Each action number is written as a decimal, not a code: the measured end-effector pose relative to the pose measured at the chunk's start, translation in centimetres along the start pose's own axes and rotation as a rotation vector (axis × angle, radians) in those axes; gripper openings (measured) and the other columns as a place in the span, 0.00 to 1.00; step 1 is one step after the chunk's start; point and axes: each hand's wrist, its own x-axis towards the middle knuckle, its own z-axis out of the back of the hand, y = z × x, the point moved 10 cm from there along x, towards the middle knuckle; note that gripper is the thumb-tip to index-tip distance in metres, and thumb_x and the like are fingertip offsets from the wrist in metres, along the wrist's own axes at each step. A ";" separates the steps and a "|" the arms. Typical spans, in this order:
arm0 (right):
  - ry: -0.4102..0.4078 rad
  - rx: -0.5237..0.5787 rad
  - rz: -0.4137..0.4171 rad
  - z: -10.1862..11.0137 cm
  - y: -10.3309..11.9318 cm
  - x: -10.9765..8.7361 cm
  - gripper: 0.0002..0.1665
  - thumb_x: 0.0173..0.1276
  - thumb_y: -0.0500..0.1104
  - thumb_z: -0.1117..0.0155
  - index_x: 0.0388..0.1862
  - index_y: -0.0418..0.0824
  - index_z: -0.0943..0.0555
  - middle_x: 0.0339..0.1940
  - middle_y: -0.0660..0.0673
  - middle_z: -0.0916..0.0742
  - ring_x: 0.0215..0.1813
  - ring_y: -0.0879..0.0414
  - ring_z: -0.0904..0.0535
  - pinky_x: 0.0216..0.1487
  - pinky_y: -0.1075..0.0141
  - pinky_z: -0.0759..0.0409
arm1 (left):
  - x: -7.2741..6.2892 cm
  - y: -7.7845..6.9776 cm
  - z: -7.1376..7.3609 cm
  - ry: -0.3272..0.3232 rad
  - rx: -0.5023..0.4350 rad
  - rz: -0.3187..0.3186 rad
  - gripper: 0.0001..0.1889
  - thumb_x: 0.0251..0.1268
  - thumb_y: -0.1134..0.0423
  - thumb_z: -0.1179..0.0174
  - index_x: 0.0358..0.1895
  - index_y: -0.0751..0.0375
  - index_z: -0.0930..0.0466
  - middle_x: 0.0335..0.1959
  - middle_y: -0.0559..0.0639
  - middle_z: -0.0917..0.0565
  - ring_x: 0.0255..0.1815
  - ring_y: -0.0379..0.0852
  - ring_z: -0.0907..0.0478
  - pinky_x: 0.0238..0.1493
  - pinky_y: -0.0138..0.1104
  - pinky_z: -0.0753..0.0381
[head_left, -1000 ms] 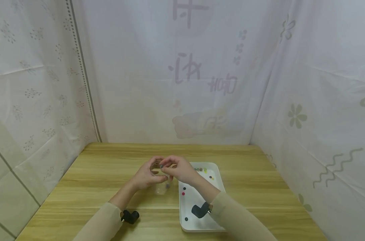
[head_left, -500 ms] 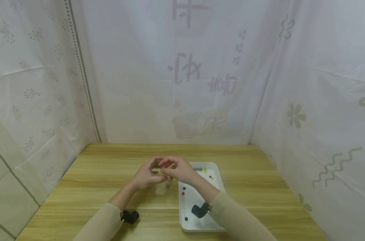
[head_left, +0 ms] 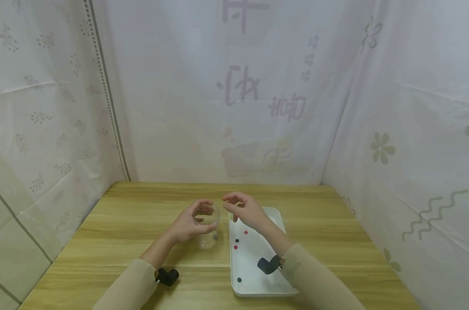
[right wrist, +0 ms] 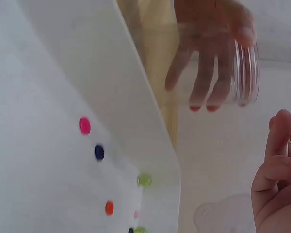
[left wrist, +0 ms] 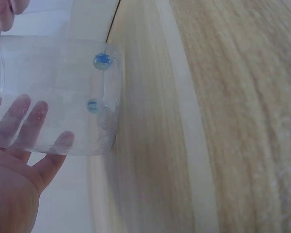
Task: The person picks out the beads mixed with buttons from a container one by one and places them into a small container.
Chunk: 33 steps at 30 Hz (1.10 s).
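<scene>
My left hand (head_left: 189, 224) grips a clear plastic jar (head_left: 206, 242) around its side, thumb in front and fingers behind. The jar stands upright on the table, its round mouth uncovered. Two glass marbles with blue inside, an upper one (left wrist: 102, 60) and a lower one (left wrist: 92, 106), lie at the jar's bottom in the left wrist view. Just right of the jar's mouth, my right hand (head_left: 247, 211) hovers over the far left corner of the white tray (head_left: 253, 294). Its fingers are loosely bent, and nothing shows between them in the right wrist view.
Small round pieces lie scattered in the tray, among them a pink one (right wrist: 85, 125), a dark blue one (right wrist: 99, 152), an orange one (right wrist: 109, 208) and a green one (right wrist: 144, 180). The right forearm crosses above the tray. Patterned curtains (head_left: 172, 107) enclose the wooden table (head_left: 114, 241).
A second ago my right hand pinched a small dark marble at the jar's mouth. It has let the marble go and moved right, over the tray. The left hand keeps holding the jar.
</scene>
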 end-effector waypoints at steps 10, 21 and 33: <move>-0.078 -0.008 -0.063 3.5 -3.9 -0.1 0.15 0.81 0.50 0.31 0.62 0.50 0.12 0.55 0.39 0.09 0.29 0.50 0.16 0.37 0.59 0.17 | 0.0 -0.1 0.1 -0.008 0.002 0.002 0.38 0.66 0.58 0.22 0.76 0.55 0.30 0.70 0.63 0.18 0.75 0.66 0.23 0.74 0.65 0.23; -0.145 -0.059 -0.142 5.7 -7.8 0.0 0.16 0.83 0.51 0.33 0.63 0.50 0.12 0.52 0.46 0.09 0.30 0.50 0.16 0.39 0.57 0.16 | 0.1 -0.2 0.1 -0.006 0.020 0.003 0.39 0.66 0.57 0.22 0.77 0.57 0.31 0.70 0.63 0.18 0.75 0.68 0.23 0.73 0.65 0.22; -0.113 -0.089 -0.186 4.4 -8.4 0.2 0.19 0.82 0.48 0.32 0.65 0.42 0.14 0.48 0.44 0.10 0.30 0.53 0.16 0.38 0.64 0.21 | 0.0 -0.3 0.1 -0.009 -0.001 0.000 0.38 0.66 0.58 0.22 0.76 0.55 0.30 0.70 0.65 0.18 0.76 0.72 0.25 0.73 0.64 0.22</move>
